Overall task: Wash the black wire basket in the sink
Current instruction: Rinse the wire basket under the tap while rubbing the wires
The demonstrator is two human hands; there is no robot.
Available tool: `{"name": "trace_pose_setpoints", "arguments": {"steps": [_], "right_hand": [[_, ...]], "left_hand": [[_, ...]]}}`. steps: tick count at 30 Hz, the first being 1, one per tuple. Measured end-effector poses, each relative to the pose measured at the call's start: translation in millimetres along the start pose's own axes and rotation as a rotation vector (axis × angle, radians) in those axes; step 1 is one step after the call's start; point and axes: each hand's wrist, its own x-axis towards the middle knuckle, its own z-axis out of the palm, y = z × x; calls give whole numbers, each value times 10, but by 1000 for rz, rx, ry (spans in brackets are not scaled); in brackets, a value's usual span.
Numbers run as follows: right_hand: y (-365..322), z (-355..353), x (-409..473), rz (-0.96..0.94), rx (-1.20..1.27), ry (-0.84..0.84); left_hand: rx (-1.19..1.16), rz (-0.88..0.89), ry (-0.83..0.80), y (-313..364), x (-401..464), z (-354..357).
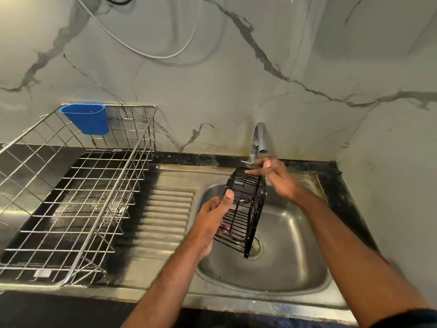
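Note:
The black wire basket (246, 209) hangs tilted over the steel sink (295, 263), its lower corner above the drain. My left hand (212, 218) grips its left side, thumb on the upper rim and fingers underneath. My right hand (276, 176) is at the basket's far top end, just below the tap (259, 143). Its forefinger lies straight across the top wires. No water stream is visible.
A steel wire dish rack (78, 197) stands on the counter to the left, with a blue plastic cup (86, 118) hooked on its back rail. The ribbed drainboard (165, 214) lies between rack and basin. A marble wall rises behind and at right.

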Motion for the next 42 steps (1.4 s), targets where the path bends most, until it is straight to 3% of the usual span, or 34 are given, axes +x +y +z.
{"name": "trace_pose_setpoints", "arguments": {"steps": [3, 7, 13, 18, 22, 25, 27, 37, 42], "right_hand": [[-21, 8, -49, 57, 102, -133], [-30, 74, -34, 91, 1, -195], [-138, 179, -112, 24, 225, -36], [-152, 204, -247, -65, 240, -137], [102, 120, -391, -63, 102, -241], [367, 96, -450, -41, 225, -306], [476, 104, -472, -4, 287, -250], [376, 56, -498, 116, 240, 416], [499, 39, -515, -99, -37, 201]], "left_hand": [[20, 7, 19, 8, 18, -49], [59, -33, 37, 4, 97, -73], [115, -40, 63, 99, 220, -86], [233, -79, 14, 186, 293, 20], [274, -162, 18, 228, 486, 88], [297, -222, -5, 250, 609, 123], [347, -240, -18, 250, 706, 112], [363, -275, -102, 410, 985, 131], [401, -303, -56, 312, 1120, 128]]}}
